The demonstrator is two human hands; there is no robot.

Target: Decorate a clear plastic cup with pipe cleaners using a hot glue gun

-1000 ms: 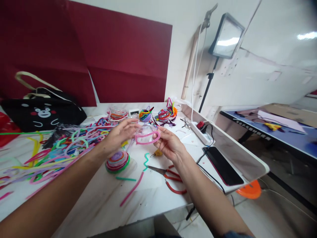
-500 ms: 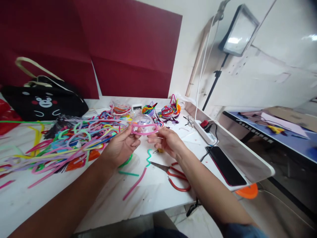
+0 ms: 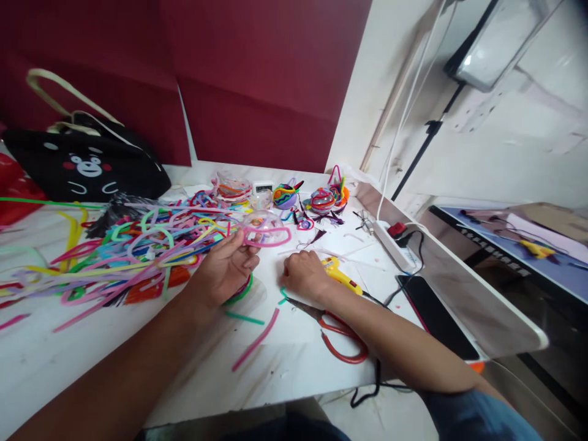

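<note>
Between thumb and fingers, my left hand [image 3: 229,260] pinches a clear plastic bowl-like shell [image 3: 263,220] with a pink pipe cleaner [image 3: 275,242] along its near side. My right hand [image 3: 304,274] is low over the table with curled fingers; what they hold, if anything, is hidden. Just right of it lies a yellow glue gun [image 3: 342,277], partly behind the hand and forearm. Orange-handled scissors [image 3: 342,340] rest under that forearm, blades pointing left. A short teal pipe cleaner [image 3: 283,296] lies at the blade tips, and a pink piece [image 3: 256,340] is nearer the front edge.
A heap of coloured pipe cleaners [image 3: 147,251] spreads across the left. Several decorated balls and shells [image 3: 285,196] stand at the back. A black bag [image 3: 87,162] leans on the wall at left. To the right are a power strip [image 3: 390,245] and a phone [image 3: 434,315].
My right hand has let go of the shell's right side and come down onto the table beside the glue gun. My left hand still holds the shell. The view has shifted slightly.
</note>
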